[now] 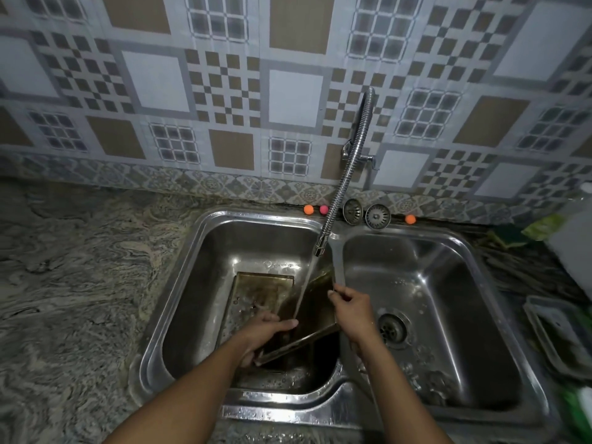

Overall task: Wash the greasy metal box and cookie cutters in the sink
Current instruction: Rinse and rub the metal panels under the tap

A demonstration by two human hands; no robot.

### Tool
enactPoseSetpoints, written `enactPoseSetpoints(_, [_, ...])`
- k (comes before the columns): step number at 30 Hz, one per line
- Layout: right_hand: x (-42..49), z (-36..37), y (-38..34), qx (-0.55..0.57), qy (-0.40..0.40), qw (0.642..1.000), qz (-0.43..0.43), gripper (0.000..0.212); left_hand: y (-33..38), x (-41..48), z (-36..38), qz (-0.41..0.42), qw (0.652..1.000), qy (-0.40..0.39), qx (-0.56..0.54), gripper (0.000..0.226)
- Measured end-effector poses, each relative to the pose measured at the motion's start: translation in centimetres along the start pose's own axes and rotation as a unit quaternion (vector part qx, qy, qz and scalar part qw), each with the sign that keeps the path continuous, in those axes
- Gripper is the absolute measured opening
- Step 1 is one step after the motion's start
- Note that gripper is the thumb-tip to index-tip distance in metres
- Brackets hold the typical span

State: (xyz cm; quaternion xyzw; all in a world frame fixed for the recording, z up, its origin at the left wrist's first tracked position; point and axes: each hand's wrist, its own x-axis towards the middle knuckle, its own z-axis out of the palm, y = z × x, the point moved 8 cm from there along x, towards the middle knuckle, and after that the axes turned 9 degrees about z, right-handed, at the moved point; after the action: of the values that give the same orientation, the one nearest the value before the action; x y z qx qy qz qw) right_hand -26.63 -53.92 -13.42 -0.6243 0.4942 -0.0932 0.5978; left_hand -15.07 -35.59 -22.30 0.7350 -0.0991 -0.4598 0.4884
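Head view looks down on a double sink (205, 229). Over its left basin both hands hold the metal box (320, 312) tilted, far edge raised. The left hand (266, 330) grips the near-left corner, thumb lying across the top face and fingers curled beneath. The right hand (352, 307) pinches the right edge, fingertips (333, 293) on the rim. Water (306, 283) from the flexible faucet hose (349, 174) strikes the box between the two hands. A flat metal tray (256, 293) lies in the basin underneath.
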Motion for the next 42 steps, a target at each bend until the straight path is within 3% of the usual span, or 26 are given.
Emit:
enactPoseSetpoints(6, [0.3, 1.6, 1.5, -0.069, -0.052, 0.996, 0.029, 0.035, 1.2, -1.9, -3.2, 0.034, 0.996, 0.085, -0.016, 0.075])
enactPoseSetpoints(11, [-0.4, 2.8, 1.2, -0.110, -0.028, 0.993, -0.028, 0.032, 3.1, -2.9, -3.7, 0.094, 0.988, 0.119, 0.026, 0.072])
enactPoseSetpoints(15, [-1.4, 3.9, 1.2, -0.167, -0.050, 0.983, -0.063, 0.050, 4.1, -3.7, -4.1, 0.130, 0.978, 0.155, 0.056, 0.074])
enactPoseSetpoints(19, [-1.8, 4.8, 1.4, -0.232, -0.049, 0.968, -0.078, 0.049, 5.8, -4.3, -4.4, 0.166, 0.962, 0.192, 0.103, 0.077])
enactPoseSetpoints(27, [-1.2, 6.9, 3.2, -0.253, -0.081, 0.963, -0.049, 0.033, 8.8, -5.3, -4.5, 0.115, 0.939, 0.212, 0.246, 0.079])
enactPoseSetpoints(33, [0.2, 7.8, 3.6, -0.299, -0.142, 0.943, -0.029, 0.036, 8.0, -4.9, -4.4, 0.055, 0.939, 0.165, 0.296, 0.079])
enactPoseSetpoints(35, [1.0, 8.1, 3.9, -0.298, -0.148, 0.943, -0.013, 0.036, 8.8, -5.1, -3.9, 0.073, 0.919, 0.163, 0.351, 0.072])
enactPoseSetpoints(38, [1.9, 9.3, 4.8, -0.255, -0.168, 0.952, 0.015, 0.029, 11.5, -6.3, -2.3, 0.156, 0.850, 0.184, 0.469, 0.048])
enactPoseSetpoints(40, [2.8, 10.3, 5.0, -0.229, -0.155, 0.961, -0.004, 0.027, 12.2, -6.7, -1.6, 0.210, 0.819, 0.203, 0.493, 0.051])
enactPoseSetpoints(42, [2.8, 10.9, 4.0, -0.185, -0.124, 0.974, -0.033, 0.026, 12.5, -6.7, -1.3, 0.256, 0.811, 0.221, 0.477, 0.063])
